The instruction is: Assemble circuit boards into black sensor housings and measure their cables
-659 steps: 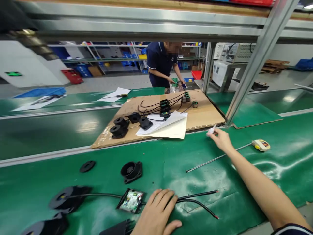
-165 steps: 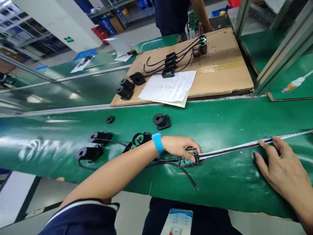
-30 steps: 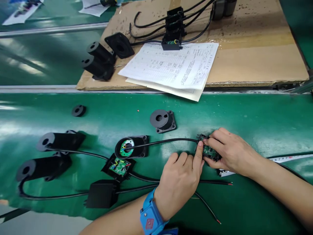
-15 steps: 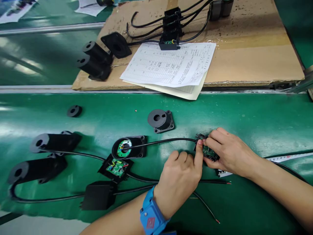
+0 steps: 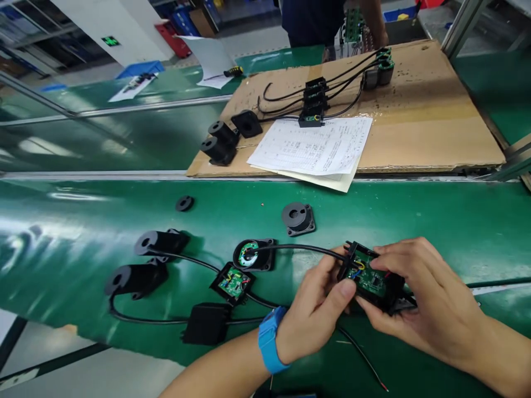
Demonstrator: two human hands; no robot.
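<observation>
Green rubbery matting [image 5: 415, 221] covers the bench, and close to the camera both hands meet over one small part. The right hand [image 5: 423, 309] cups a small black open-topped plastic box with a green circuit board inside [image 5: 369, 279], fingers curled over its far edge and thumb beneath, so the box is lifted just off the mat with its open face tilted up toward the eyes. The left hand [image 5: 315, 315], with a blue wrist strap [image 5: 269, 340] on its wrist, closes on the box's left end, thumb pressed against the near corner where the coloured wires enter; this looks like a steadying grip that leaves the board uncovered. A thin black cable [image 5: 298, 249] runs from that end, slack, to a round black housing with a ring-shaped green board [image 5: 253, 255] lying flat on the mat.

Just left of it lie a second open black box with a green board [image 5: 233, 282], a closed black rectangular box [image 5: 206, 323] and two black cylindrical sleeves [image 5: 141, 262], all joined by cables and lying on their sides within easy reach. A black square-flanged round cap [image 5: 297, 216] and a small black ring [image 5: 184, 203] sit apart, farther up.

Beyond a metal rail, a brown cardboard sheet [image 5: 435, 121] carries white printed papers [image 5: 315, 149] and more wired black parts [image 5: 313, 102]. At the far edge another person's torso in dark blue [image 5: 311, 19] stands with hands near a green component.
</observation>
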